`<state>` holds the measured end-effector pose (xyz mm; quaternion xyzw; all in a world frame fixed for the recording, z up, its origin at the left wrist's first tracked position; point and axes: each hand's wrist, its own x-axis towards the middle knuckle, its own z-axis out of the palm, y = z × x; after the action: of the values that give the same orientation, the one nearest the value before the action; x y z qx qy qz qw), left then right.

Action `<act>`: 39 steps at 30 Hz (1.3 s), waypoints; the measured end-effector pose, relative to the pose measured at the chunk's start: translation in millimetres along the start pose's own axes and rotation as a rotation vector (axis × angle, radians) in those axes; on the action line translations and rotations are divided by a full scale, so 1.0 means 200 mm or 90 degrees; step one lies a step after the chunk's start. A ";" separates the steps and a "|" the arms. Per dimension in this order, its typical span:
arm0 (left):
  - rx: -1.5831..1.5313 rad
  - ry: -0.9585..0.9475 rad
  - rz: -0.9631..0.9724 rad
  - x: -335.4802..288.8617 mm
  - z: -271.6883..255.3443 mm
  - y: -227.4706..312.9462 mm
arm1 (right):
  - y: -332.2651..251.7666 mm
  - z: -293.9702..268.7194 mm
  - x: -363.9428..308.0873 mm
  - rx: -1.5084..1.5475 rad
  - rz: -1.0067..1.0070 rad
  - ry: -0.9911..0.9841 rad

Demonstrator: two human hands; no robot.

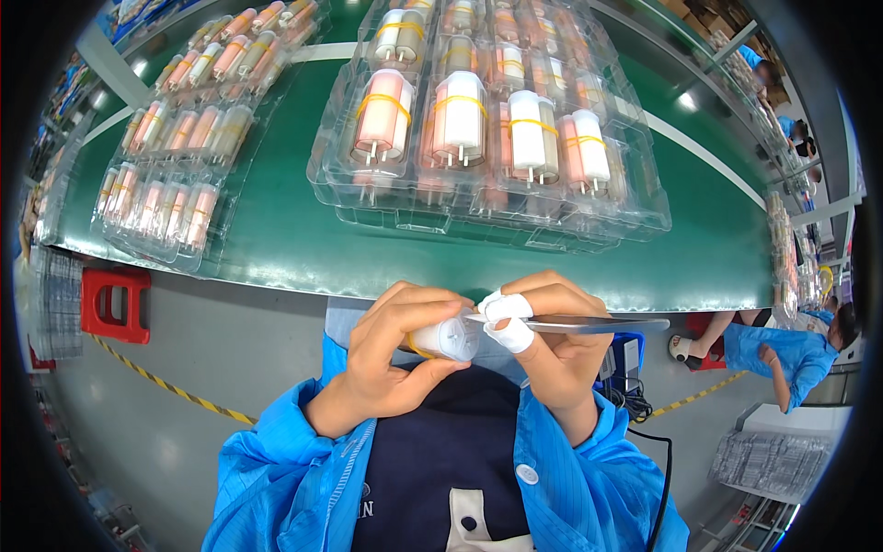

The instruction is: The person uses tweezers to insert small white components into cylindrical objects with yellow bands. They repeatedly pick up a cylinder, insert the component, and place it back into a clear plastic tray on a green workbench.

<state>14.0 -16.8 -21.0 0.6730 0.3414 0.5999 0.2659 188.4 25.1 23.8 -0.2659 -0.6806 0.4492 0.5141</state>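
My left hand (pixel 386 350) is wrapped round a small whitish cylinder (pixel 452 339) with a yellow rubber band about it, its end face turned toward my right hand. Metal tweezers (pixel 602 324) are pinched between the thumb and forefinger of my right hand (pixel 563 354); white covers sit on those two fingertips. The tweezers' tips reach the rim of the cylinder's end; whether they grip anything is too small to tell. Both hands are held before my chest, just off the near edge of the green table (pixel 276 253).
Stacked clear plastic trays (pixel 405 219) hold banded pink and white cylinders (pixel 458 118) with thin pins. More filled trays (pixel 170 250) lie at the left. A red stool (pixel 115 304) stands on the floor there. Black cables (pixel 631 403) hang at my right, where another person (pixel 771 354) sits.
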 end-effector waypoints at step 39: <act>-0.135 -0.001 -0.071 0.00 -0.02 0.01 | 0.00 0.00 0.04 -0.021 -0.025 -0.029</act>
<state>10.1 -17.6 -18.9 0.6215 0.3129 0.6162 0.3690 185.0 31.4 27.6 -0.2507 -0.7047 0.4332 0.5029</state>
